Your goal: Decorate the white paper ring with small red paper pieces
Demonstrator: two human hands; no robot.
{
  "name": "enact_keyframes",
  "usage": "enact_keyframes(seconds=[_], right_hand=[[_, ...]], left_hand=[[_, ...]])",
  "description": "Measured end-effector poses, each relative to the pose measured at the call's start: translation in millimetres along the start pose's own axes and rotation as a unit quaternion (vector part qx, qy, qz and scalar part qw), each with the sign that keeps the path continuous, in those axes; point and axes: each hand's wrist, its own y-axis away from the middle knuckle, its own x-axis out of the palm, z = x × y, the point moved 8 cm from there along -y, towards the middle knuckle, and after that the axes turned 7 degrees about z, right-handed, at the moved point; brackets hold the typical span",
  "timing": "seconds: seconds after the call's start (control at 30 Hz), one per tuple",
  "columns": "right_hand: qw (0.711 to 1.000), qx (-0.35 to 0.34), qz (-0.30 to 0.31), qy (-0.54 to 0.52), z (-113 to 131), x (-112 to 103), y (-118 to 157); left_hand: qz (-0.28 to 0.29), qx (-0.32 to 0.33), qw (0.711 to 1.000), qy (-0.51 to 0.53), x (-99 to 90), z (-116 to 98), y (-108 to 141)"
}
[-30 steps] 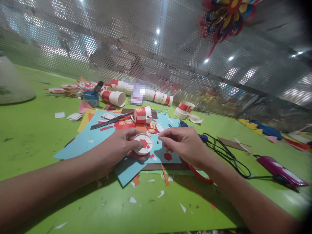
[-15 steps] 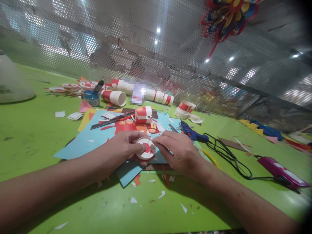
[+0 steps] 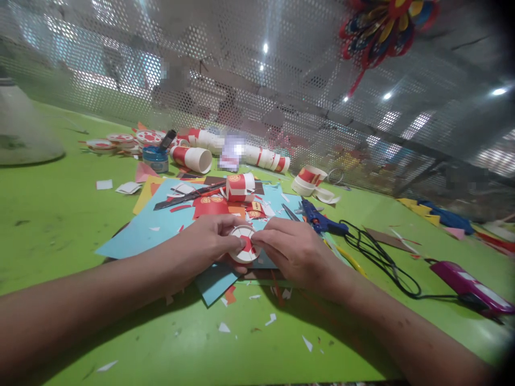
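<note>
Above the blue paper (image 3: 137,236), the left hand (image 3: 221,238) is gripping a red-and-white disc (image 3: 245,253), its thumb pressing on the face and fingers curling around the edge. Right hand (image 3: 295,244): fingers are bunching together at the disc's right side; I cannot tell whether they are pinching anything. Beyond the disc, a cup (image 3: 238,187) is lying among paper scraps. A blue glue gun (image 3: 322,221) is resting past the right hand.

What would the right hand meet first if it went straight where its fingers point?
Probably the round white-and-red paper disc in the left hand; the right hand overlaps its edge in view, though depth is unclear.
</note>
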Motion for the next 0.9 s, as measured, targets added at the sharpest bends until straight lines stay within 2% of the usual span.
enact_keyframes(seconds=[0.17,0.47,0.67,0.8,0.9], right_hand=[[1.000,-0.003,0.009,0.003,0,1,1],[0.998,0.040,-0.031,-0.042,-3,-14,2],[0.981,0.148,-0.048,-0.114,-19,-14,6],[0.961,0.233,-0.016,-0.149,-25,-5,10],[0.951,0.265,0.002,-0.155,-23,0,11]], left_hand=[[-0.005,0.004,1.000,0.001,0.6,-2,1],[-0.028,-0.009,0.999,0.020,0.2,-2,2],[-0.044,-0.013,0.999,0.008,-1.8,-3,1],[-0.069,-0.021,0.997,-0.007,-5.0,-3,2],[-0.068,-0.014,0.998,0.000,-3.7,-3,2]])
